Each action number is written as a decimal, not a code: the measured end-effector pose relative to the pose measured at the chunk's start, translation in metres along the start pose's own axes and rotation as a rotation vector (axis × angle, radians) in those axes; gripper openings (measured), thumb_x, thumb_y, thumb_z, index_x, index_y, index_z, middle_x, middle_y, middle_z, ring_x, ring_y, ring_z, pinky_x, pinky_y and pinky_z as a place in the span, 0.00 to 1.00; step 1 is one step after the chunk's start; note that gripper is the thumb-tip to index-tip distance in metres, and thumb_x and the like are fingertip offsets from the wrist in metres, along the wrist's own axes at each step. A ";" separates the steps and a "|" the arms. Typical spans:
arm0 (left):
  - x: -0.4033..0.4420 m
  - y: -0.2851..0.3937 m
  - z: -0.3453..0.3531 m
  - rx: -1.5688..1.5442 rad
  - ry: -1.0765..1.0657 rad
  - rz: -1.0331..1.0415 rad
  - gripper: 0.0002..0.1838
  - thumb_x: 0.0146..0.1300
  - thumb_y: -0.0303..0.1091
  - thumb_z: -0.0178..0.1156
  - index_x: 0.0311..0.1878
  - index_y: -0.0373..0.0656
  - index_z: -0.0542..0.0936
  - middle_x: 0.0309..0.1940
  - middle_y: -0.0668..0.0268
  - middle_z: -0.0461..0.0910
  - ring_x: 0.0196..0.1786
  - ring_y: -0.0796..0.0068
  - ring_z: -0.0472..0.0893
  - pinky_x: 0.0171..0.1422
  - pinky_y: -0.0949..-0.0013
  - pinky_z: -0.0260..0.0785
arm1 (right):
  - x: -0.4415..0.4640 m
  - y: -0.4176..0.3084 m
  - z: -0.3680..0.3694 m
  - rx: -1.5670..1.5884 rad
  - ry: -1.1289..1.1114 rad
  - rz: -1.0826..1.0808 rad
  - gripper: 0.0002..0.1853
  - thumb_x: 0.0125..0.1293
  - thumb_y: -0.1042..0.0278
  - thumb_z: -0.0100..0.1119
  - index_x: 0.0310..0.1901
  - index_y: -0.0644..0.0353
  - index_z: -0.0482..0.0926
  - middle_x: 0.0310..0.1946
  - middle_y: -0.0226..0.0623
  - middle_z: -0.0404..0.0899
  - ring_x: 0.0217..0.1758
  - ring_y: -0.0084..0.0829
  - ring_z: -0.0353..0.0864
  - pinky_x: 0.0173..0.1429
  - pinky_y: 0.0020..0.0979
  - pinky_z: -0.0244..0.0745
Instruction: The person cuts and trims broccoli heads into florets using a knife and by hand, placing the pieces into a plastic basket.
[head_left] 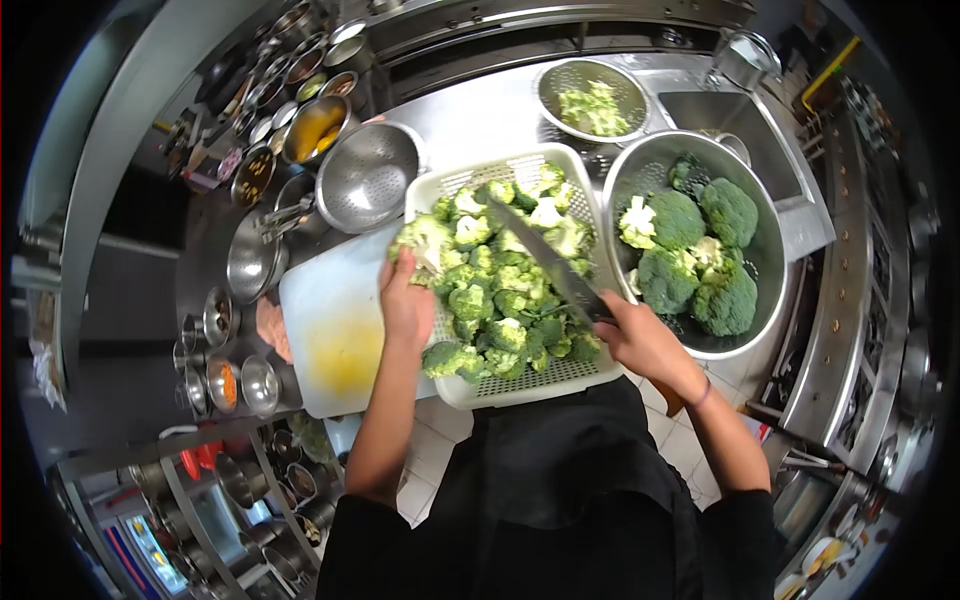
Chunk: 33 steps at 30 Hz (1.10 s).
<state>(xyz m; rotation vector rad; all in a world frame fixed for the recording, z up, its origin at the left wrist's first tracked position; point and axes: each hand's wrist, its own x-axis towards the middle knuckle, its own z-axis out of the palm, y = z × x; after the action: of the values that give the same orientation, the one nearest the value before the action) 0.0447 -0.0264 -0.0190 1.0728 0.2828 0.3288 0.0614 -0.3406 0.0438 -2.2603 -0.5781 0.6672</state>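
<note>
My left hand (407, 305) is closed on a pale broccoli piece (422, 245) at the left rim of a white plastic basket (484, 397). Cut broccoli florets (505, 300) fill most of that basket. In my right hand (640, 340) is a large knife (545, 258), gripped by its handle, its dark blade slanting up and left over the florets. The blade is apart from the piece in my left hand. To the right, a big metal colander (690, 345) holds several whole broccoli heads (725, 300).
A white cutting board (335, 300) with a yellow stain lies left of the basket. Behind it stands a perforated metal bowl (370, 180). Another colander (549, 110) holds pale green pieces near the sink (730, 140). Several metal bowls crowd the left side.
</note>
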 end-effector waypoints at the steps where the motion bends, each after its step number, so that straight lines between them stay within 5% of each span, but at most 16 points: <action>1: -0.002 -0.002 -0.003 -0.291 0.077 -0.226 0.22 0.74 0.34 0.50 0.68 0.37 0.66 0.63 0.59 0.74 0.66 0.61 0.72 0.68 0.55 0.64 | -0.006 -0.001 0.004 -0.001 0.084 0.061 0.12 0.64 0.73 0.58 0.47 0.66 0.69 0.27 0.60 0.78 0.36 0.62 0.78 0.40 0.54 0.70; 6: -0.023 -0.006 0.021 -0.266 -0.008 -0.342 0.24 0.72 0.31 0.50 0.70 0.41 0.65 0.66 0.60 0.71 0.69 0.61 0.68 0.73 0.53 0.59 | -0.033 -0.006 0.024 0.051 0.179 0.060 0.12 0.66 0.73 0.57 0.48 0.64 0.67 0.25 0.58 0.78 0.32 0.62 0.78 0.34 0.54 0.70; 8: -0.024 -0.010 0.025 -0.220 -0.022 -0.326 0.22 0.73 0.38 0.51 0.66 0.41 0.69 0.59 0.61 0.77 0.58 0.61 0.76 0.57 0.55 0.69 | -0.037 -0.005 0.033 0.068 0.228 -0.001 0.12 0.67 0.74 0.57 0.49 0.64 0.68 0.24 0.54 0.79 0.30 0.58 0.79 0.32 0.51 0.71; 12: -0.031 -0.025 0.044 -0.211 -0.164 -0.413 0.19 0.72 0.40 0.53 0.59 0.40 0.73 0.47 0.61 0.80 0.45 0.60 0.78 0.44 0.57 0.70 | -0.035 -0.018 0.034 0.060 0.442 -0.143 0.16 0.63 0.79 0.58 0.52 0.62 0.71 0.28 0.46 0.80 0.28 0.50 0.81 0.30 0.44 0.72; 17: -0.050 -0.025 0.123 -0.129 -0.145 -0.543 0.14 0.70 0.38 0.53 0.53 0.41 0.77 0.45 0.63 0.81 0.43 0.70 0.80 0.40 0.61 0.71 | -0.027 -0.013 0.011 -0.142 0.705 -0.343 0.16 0.58 0.82 0.59 0.49 0.62 0.74 0.26 0.42 0.73 0.26 0.43 0.78 0.29 0.41 0.71; 20: -0.058 -0.024 0.163 -0.162 -0.262 -0.645 0.14 0.63 0.39 0.64 0.49 0.50 0.72 0.35 0.70 0.80 0.35 0.76 0.80 0.29 0.67 0.67 | -0.030 0.006 -0.003 -0.232 0.879 -0.464 0.17 0.53 0.83 0.58 0.47 0.62 0.75 0.22 0.38 0.68 0.22 0.40 0.73 0.27 0.39 0.69; 33: -0.083 -0.016 0.254 0.018 -0.538 -0.549 0.22 0.65 0.32 0.61 0.59 0.49 0.64 0.45 0.65 0.79 0.39 0.74 0.80 0.24 0.69 0.67 | -0.098 0.036 -0.032 -0.281 1.055 -0.255 0.15 0.53 0.83 0.56 0.45 0.65 0.75 0.24 0.42 0.73 0.24 0.43 0.76 0.30 0.41 0.71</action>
<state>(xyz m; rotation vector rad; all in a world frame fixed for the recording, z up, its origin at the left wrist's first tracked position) 0.0671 -0.2715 0.0868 1.0159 0.0874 -0.4520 0.0137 -0.4362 0.0663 -2.3293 -0.4037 -0.7622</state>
